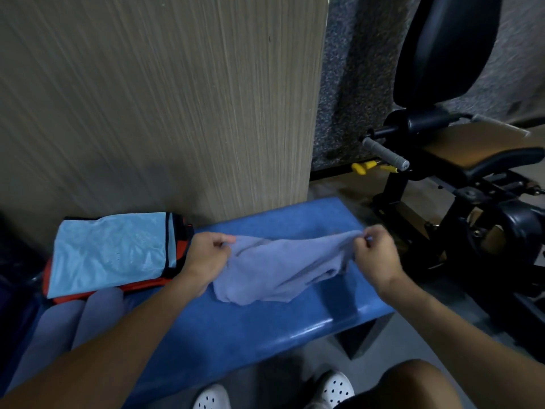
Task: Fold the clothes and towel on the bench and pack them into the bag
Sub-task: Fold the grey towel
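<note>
At six o'clock, white perforated clogs [336, 388] stand below the blue bench [265, 326]. At centre, the left hand [206, 255] and right hand [374, 255] each pinch a top corner of the greyish-blue towel [283, 270], which sags onto the bench. At nine o'clock, a folded light-blue garment [112, 252] lies atop a red garment [138, 286]. At two o'clock stands a black gym machine [442, 54].

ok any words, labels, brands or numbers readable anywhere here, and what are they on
No readable text in this view.
grey towel, pinched by the left hand and right hand: plain, no label showing.
light blue folded garment: no print visible.
blue bench: no marking.
gym machine: dark and blurred, no sign legible.
</note>
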